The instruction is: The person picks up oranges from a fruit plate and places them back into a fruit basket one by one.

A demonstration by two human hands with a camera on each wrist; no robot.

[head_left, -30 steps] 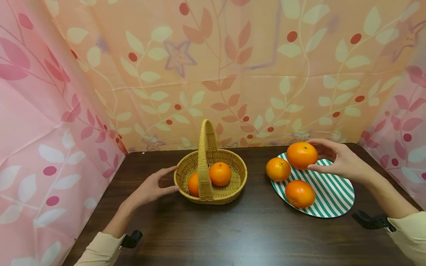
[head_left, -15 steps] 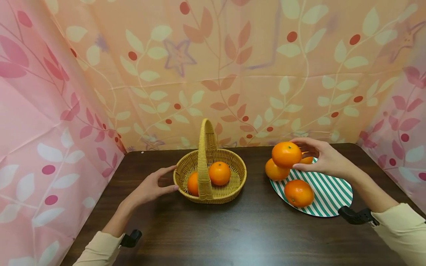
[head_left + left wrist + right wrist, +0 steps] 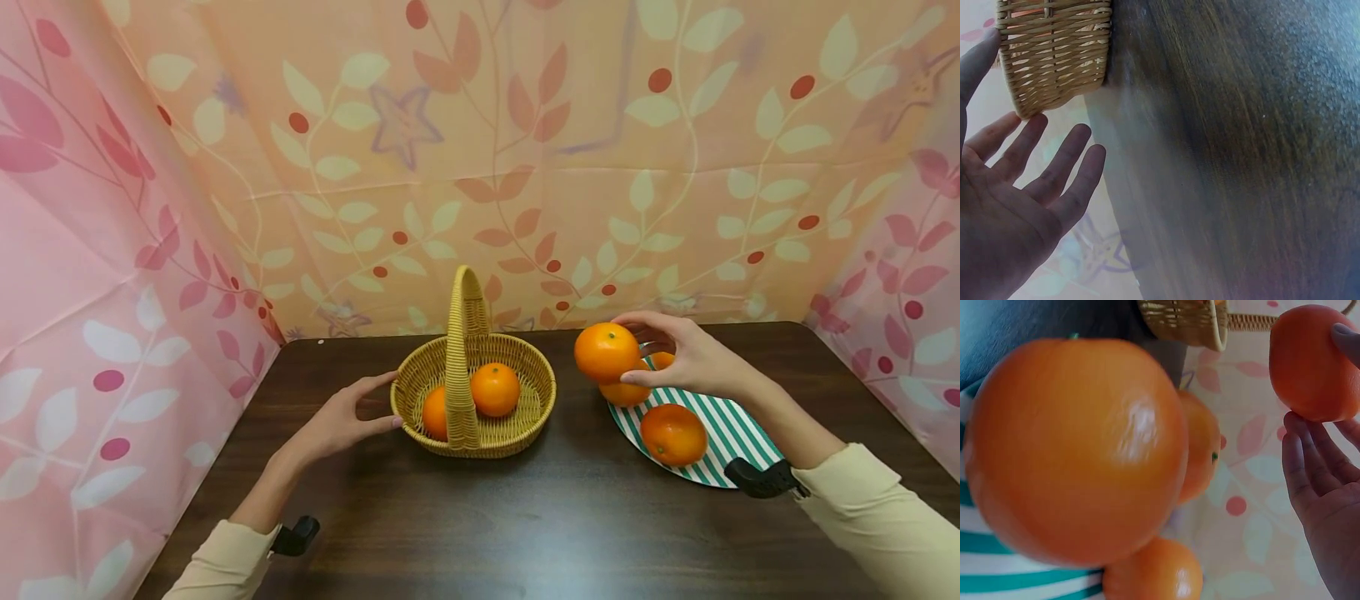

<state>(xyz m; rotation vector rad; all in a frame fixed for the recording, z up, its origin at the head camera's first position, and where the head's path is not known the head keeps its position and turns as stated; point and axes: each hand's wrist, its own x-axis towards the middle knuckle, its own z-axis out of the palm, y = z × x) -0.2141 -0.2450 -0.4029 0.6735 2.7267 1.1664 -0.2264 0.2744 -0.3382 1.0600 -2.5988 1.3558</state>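
Observation:
My right hand (image 3: 693, 358) grips an orange (image 3: 606, 352) between thumb and fingertips, raised in front of the plate's left part in the head view. In the right wrist view, the held orange (image 3: 1313, 365) shows at upper right, with the thumb on top and fingertips beneath. My left hand (image 3: 337, 425) touches the left end of a yellow wicker basket (image 3: 536, 425), its fingers spread. The left wrist view shows the fingertips (image 3: 1035, 125) right at the basket wall (image 3: 1057, 69). Inside the basket lie an orange (image 3: 495, 389) and a second orange (image 3: 435, 414) partly hidden by the upright handle.
A green-and-white striped plate (image 3: 738, 442) stands right on the dark wooden table (image 3: 480, 533). It bears a front orange (image 3: 673, 435), a left orange (image 3: 626, 395) overlapped by the held one, and a back orange (image 3: 662, 360) mostly hidden. A floral curtain (image 3: 525, 167) hangs behind.
My right hand has carried the gripped orange leftward from over the plate toward the basket, revealing the back orange behind it. The left hand and basket stay in place.

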